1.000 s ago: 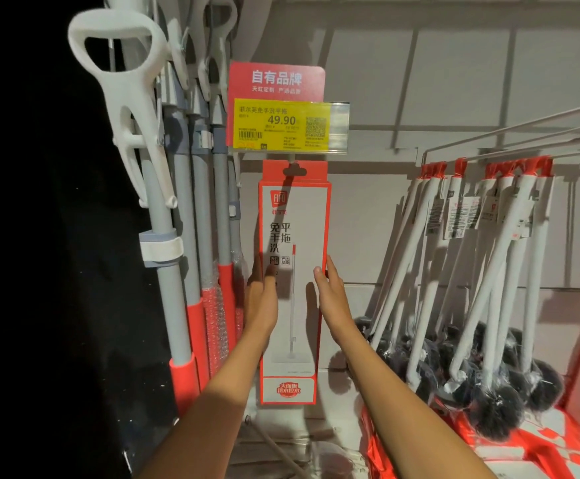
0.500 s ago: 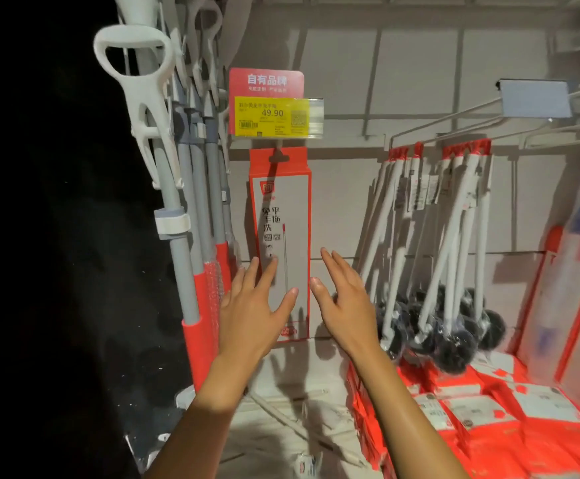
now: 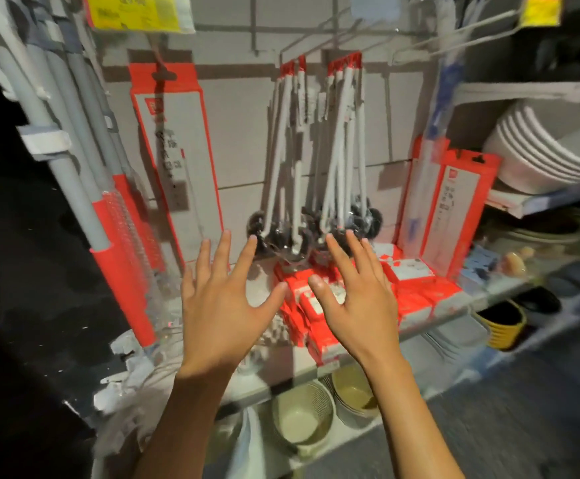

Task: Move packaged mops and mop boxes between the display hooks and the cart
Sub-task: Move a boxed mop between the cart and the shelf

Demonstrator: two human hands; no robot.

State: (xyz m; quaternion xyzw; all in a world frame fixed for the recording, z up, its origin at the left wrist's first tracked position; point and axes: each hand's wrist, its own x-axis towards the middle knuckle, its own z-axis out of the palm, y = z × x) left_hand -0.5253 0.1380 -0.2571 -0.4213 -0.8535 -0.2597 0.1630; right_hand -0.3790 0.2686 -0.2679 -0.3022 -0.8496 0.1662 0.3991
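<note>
1. Both grips are released: the left hand (image 3: 224, 305) and the right hand (image 3: 357, 299) hover palm-down with fingers spread, holding nothing — probably between items.
2. The tall red-and-white cardboard mop box (image 3: 178, 160) hangs from a display hook at 11 o'clock of the left hand, its lower end just beyond those fingertips; hanging keeps its label readable.
3. White-handled, dark-headed brushes (image 3: 316, 150) dangle at 12 o'clock, crowding the middle.
4. Two more red-and-white boxes (image 3: 454, 209) lean on the shelf at 2 o'clock, above flat red packets (image 3: 416, 288).
5. Grey-and-red mop poles (image 3: 84, 188) wall off 9 o'clock — open room lies toward the person. No cart shows.
</note>
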